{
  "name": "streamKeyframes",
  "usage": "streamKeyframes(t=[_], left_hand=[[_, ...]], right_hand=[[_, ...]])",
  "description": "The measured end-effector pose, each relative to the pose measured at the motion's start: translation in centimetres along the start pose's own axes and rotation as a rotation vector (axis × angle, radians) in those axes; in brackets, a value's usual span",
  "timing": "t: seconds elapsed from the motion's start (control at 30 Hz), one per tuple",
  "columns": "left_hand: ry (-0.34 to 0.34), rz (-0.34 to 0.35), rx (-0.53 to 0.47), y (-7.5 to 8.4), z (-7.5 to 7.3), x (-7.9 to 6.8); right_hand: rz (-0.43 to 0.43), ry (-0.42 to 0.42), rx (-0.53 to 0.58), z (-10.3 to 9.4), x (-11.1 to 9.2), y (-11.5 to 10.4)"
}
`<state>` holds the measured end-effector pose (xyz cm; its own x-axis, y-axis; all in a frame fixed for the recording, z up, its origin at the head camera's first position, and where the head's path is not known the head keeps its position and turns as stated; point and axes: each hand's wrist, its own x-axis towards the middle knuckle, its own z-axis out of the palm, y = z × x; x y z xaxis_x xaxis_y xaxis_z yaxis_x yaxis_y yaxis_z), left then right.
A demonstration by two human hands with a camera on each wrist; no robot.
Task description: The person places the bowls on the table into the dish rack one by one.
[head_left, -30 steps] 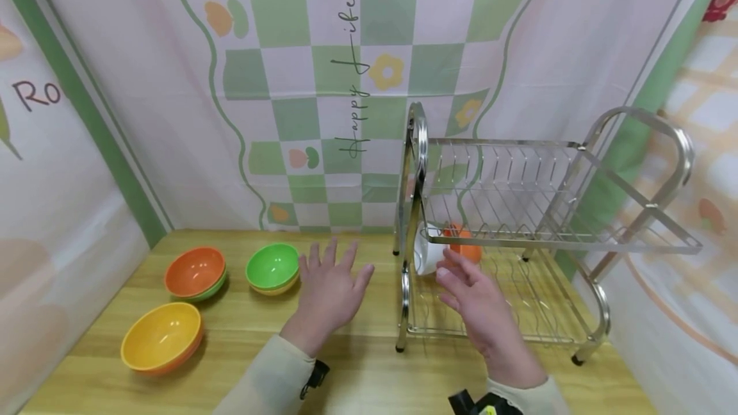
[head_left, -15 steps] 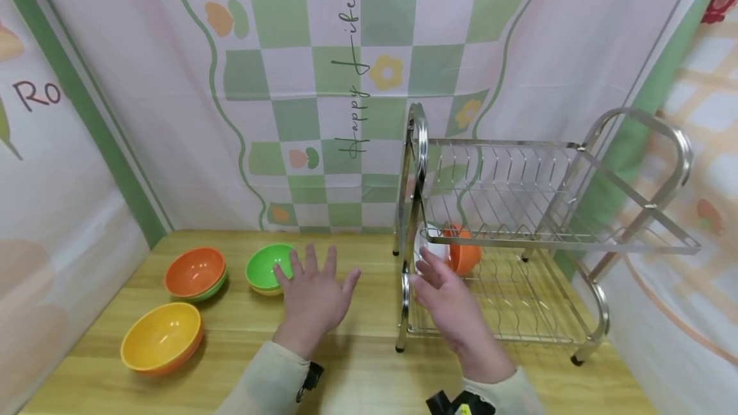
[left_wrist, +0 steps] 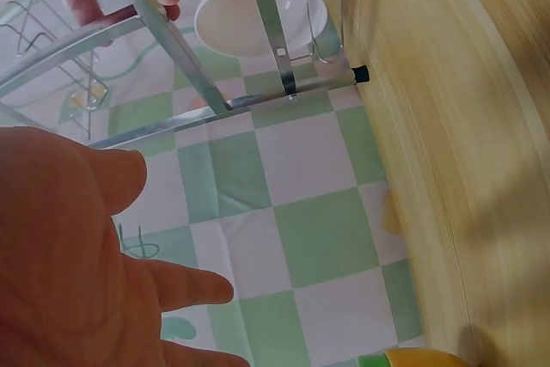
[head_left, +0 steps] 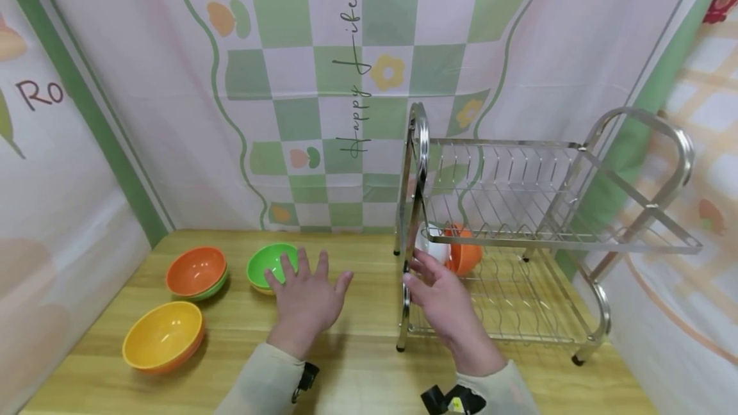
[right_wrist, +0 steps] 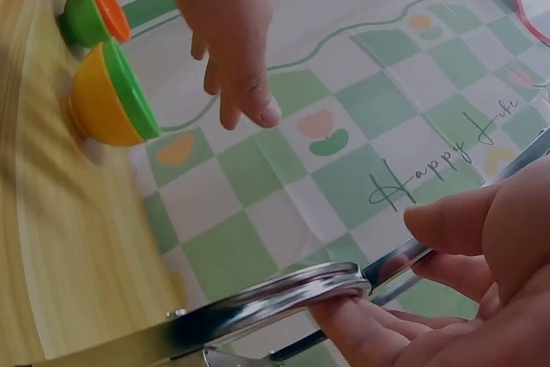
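My left hand [head_left: 307,305] hovers palm down over the table, fingers spread and holding nothing. Its fingertips overlap the green bowl [head_left: 266,266] in the head view; that bowl sits in a yellow bowl [right_wrist: 101,105]. My right hand [head_left: 446,306] is at the left front post [head_left: 406,296] of a two-tier metal dish rack [head_left: 553,245]. The right wrist view shows the post between its thumb and curled fingers [right_wrist: 348,333]. On the lower tier, a white bowl [left_wrist: 249,19] and an orange bowl [head_left: 466,258] stand on edge, the white one partly hidden by the fingers.
At the table's left, an orange bowl [head_left: 196,271] sits on a green one. In front of it a yellow bowl [head_left: 163,335] rests on an orange one. A printed curtain [head_left: 340,82] hangs behind the wooden table [head_left: 357,370]. The rack's upper tier [head_left: 507,191] is above the right hand.
My right hand has moved left, from in front of the lower tier to the rack's left front post. My left hand has drifted slightly left and down, fingers still spread.
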<state>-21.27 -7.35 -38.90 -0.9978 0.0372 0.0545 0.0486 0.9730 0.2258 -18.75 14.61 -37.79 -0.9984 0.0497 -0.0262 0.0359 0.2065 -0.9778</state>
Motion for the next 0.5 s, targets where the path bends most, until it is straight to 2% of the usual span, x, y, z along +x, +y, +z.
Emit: streamKeyframes(t=[0.2, 0.5], left_hand=[[-0.012, 0.016, -0.023, 0.1, 0.1, 0.0], [-0.004, 0.019, -0.044, 0.1, 0.3, 0.0]], right_hand=[[0.009, 0.039, -0.042, 0.2, 0.5, -0.1], [0.021, 0.057, -0.189, 0.1, 1.1, -0.1]])
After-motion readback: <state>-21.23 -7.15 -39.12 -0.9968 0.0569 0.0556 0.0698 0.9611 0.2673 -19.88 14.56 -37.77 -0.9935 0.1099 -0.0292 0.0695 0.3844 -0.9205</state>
